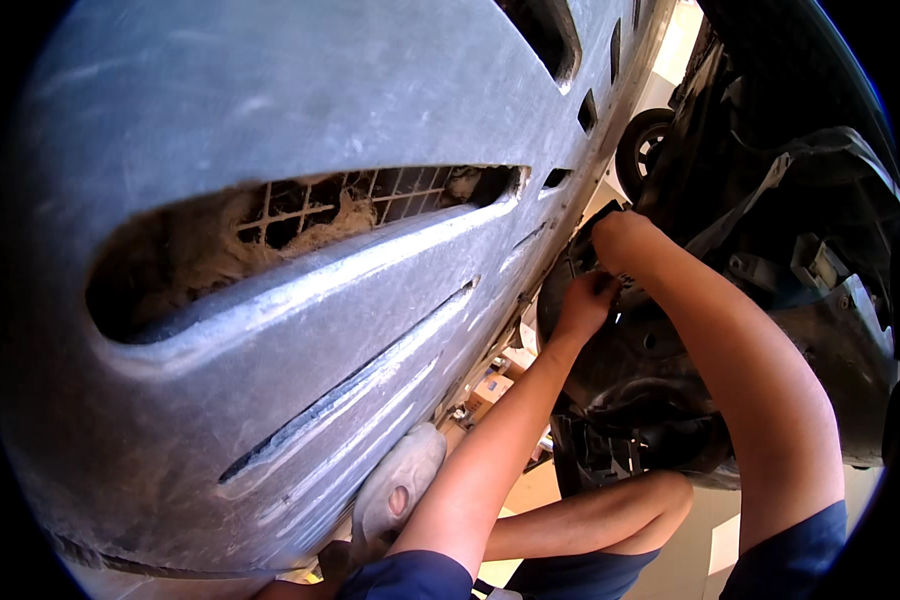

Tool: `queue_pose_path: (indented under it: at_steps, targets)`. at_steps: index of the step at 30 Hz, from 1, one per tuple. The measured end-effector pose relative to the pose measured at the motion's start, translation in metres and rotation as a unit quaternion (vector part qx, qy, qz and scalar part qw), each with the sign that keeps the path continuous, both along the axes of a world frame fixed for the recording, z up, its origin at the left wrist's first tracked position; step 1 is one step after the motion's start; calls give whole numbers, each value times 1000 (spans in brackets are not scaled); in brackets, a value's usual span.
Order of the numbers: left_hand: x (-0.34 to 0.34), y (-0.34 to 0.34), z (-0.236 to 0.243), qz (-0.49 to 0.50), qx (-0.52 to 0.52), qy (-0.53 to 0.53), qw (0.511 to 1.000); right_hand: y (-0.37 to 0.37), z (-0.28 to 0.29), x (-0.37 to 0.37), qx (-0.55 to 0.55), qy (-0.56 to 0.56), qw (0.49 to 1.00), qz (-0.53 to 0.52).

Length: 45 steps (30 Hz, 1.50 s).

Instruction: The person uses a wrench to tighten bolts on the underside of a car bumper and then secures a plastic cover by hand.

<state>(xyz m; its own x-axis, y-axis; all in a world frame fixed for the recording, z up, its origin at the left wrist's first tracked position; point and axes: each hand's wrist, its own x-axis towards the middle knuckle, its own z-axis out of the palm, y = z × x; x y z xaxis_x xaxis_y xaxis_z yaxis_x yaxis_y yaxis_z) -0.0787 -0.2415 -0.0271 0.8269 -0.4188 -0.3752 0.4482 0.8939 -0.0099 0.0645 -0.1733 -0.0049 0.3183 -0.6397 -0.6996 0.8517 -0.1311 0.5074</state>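
Both hands up under the car: left hand (585, 300) fingers curled, grip closed on something small at the edge of the black plastic liner (670, 340), can't tell what. Right hand (618, 240) just above, fingers bent onto the liner's upper edge, grip extent not visible. Grey vented bumper underside (270, 300) fills the left, a wheel (642, 150) farther back.

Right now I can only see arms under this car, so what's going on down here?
A person is working beneath a raised car, both arms stretched up. The left hand and the right hand meet at the dark underside parts beside the edge of a large grey plastic underbody panel. Whether either hand holds a tool cannot be made out. Another person's bent arm shows lower down, and a wheel stands beyond.
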Motion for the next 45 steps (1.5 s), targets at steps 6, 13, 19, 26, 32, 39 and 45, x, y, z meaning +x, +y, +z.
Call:
queue_pose_path:
  at_steps: [6,13,19,26,32,39,45]
  targets:
    - [1,20,7,30,79,25,996,0,-5,-11,-33,-125,991,25]
    - [4,28,2,1,84,1,996,-13,-1,-15,37,-133,990,-11]
    - [5,17,-4,-14,62,-28,998,-35,11,0,33,37,996,-78]
    - [4,18,-1,-11,57,19,998,6,-12,-16,-42,-73,996,23]
    - [5,34,3,-28,121,25,992,13,-16,-21,-46,-161,986,-15]
    - [5,19,5,28,84,47,995,-1,-16,-16,-77,-177,980,-47]
    - [5,27,1,3,109,21,994,5,-27,-8,-134,-79,976,-153]
